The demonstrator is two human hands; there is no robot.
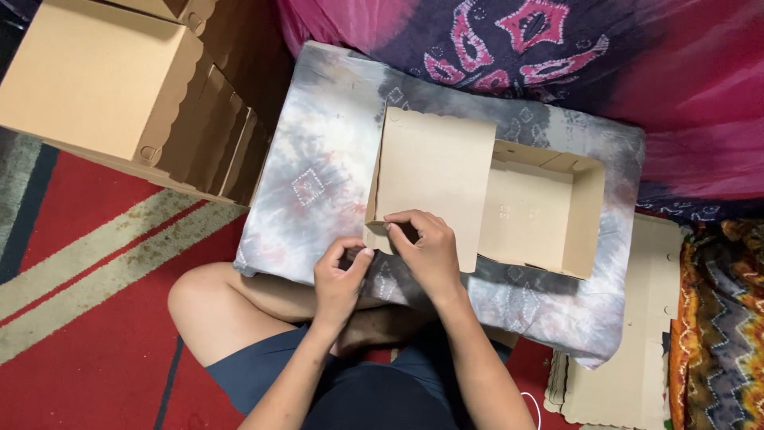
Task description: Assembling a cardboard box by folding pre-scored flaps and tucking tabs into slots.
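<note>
Nearest, the left hand (341, 277) pinches the near left corner of the cardboard box (485, 195), while the right hand (426, 247) just beside it curls its fingers over the same corner flap, likely so the fold stays tucked. The box, plain brown with a scalloped lid edge, lies half-formed on a tie-dyed cushion (318, 183), its open tray to the right. Far left stand finished boxes (103, 76); at right lie flat blanks (629, 374).

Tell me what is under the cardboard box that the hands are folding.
The cardboard box lies on a grey tie-dye cushion. Both hands, left hand and right hand, grip its near corner. The cushion beneath the box is covered.
</note>
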